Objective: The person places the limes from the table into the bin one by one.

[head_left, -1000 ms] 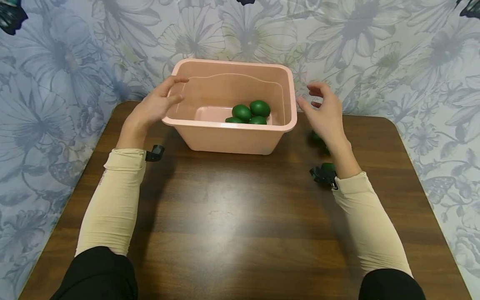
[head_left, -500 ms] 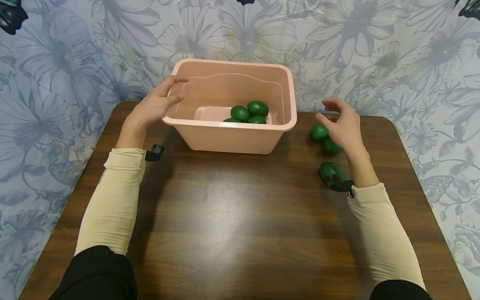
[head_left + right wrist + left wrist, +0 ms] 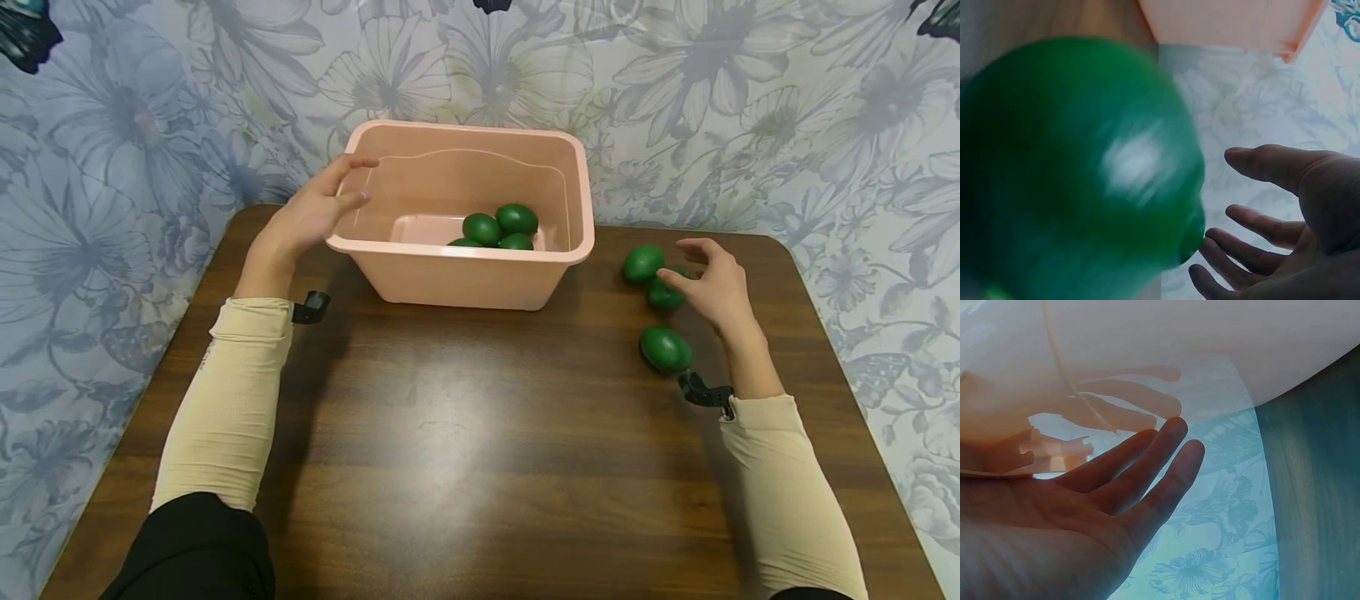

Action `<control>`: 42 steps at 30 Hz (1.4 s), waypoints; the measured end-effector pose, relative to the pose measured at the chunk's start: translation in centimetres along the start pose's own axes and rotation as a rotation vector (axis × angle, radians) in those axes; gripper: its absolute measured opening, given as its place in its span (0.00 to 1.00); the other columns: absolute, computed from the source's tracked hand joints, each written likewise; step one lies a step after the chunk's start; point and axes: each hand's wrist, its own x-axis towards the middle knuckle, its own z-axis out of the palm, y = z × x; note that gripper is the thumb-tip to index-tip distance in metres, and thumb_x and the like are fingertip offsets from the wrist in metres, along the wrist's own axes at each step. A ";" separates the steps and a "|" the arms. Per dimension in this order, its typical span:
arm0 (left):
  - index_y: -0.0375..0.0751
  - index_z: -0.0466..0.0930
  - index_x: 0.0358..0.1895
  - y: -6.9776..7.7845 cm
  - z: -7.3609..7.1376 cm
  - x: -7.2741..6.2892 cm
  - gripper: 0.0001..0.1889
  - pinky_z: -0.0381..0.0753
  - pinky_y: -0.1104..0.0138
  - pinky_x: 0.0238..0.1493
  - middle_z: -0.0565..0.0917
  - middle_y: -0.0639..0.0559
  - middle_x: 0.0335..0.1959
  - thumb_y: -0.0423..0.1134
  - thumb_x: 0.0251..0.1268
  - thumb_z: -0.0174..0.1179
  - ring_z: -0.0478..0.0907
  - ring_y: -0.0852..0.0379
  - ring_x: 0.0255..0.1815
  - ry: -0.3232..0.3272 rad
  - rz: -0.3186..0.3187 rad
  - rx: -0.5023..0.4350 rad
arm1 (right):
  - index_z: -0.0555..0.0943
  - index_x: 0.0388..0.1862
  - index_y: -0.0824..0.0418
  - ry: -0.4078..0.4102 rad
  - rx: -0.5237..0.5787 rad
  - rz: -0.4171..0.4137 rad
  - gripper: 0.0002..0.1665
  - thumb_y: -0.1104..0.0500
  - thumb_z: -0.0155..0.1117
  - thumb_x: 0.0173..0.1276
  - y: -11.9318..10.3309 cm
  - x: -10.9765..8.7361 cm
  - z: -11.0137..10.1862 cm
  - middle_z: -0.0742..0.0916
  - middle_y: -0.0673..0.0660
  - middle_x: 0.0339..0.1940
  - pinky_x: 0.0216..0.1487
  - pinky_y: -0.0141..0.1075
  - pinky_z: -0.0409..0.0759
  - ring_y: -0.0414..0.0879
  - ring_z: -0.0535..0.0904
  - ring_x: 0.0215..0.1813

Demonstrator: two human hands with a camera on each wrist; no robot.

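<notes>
L hand [image 3: 306,215] at L end of pink plastic tub [image 3: 457,279], fingers spread; 4 green fruits [image 3: 480,228] visible inside. R hand [image 3: 716,287], fingers apart, nr 3 loose fruits [image 3: 666,350] on wood tbl [image 3: 450,433]; contact hard to tell.

"Any glare?"
"A white one, on the blurred green object [image 3: 1085,169] beside the right fingers [image 3: 1266,226]."
"The left wrist view?"
"Dim: the left fingers [image 3: 1144,462] are dark against a brighter floral backdrop [image 3: 1222,537]."
</notes>
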 end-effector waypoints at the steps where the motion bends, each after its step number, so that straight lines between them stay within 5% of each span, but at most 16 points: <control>1: 0.45 0.58 0.83 0.0 0.0 0.0 0.29 0.46 0.47 0.85 0.57 0.44 0.85 0.39 0.84 0.48 0.49 0.46 0.86 0.000 -0.001 0.000 | 0.66 0.79 0.67 -0.017 -0.007 0.013 0.43 0.49 0.70 0.75 0.2 -0.1 0.0 0.73 0.73 0.77 0.72 0.63 0.72 0.71 0.70 0.75; 11: 0.45 0.60 0.83 0.1 0.1 -0.2 0.29 0.46 0.47 0.85 0.58 0.45 0.85 0.39 0.84 0.49 0.49 0.47 0.86 0.006 0.002 0.000 | 0.55 0.83 0.73 -0.181 -0.099 0.064 0.57 0.43 0.73 0.71 1.8 -0.4 0.2 0.68 0.79 0.77 0.70 0.69 0.66 0.76 0.66 0.73; 30: 0.45 0.58 0.83 0.2 0.1 -0.2 0.29 0.43 0.47 0.85 0.55 0.46 0.87 0.41 0.85 0.48 0.45 0.49 0.87 0.001 -0.010 0.001 | 0.67 0.75 0.73 -0.077 -0.124 0.061 0.46 0.50 0.74 0.69 2.3 -0.3 0.7 0.75 0.78 0.70 0.66 0.65 0.71 0.74 0.71 0.66; 42: 0.46 0.58 0.83 0.3 0.2 -0.2 0.29 0.44 0.47 0.85 0.55 0.46 0.86 0.41 0.85 0.48 0.47 0.48 0.86 0.001 -0.016 0.009 | 0.74 0.73 0.66 -0.168 -0.122 0.018 0.46 0.41 0.77 0.67 2.8 -0.8 0.1 0.80 0.75 0.67 0.66 0.66 0.72 0.71 0.75 0.68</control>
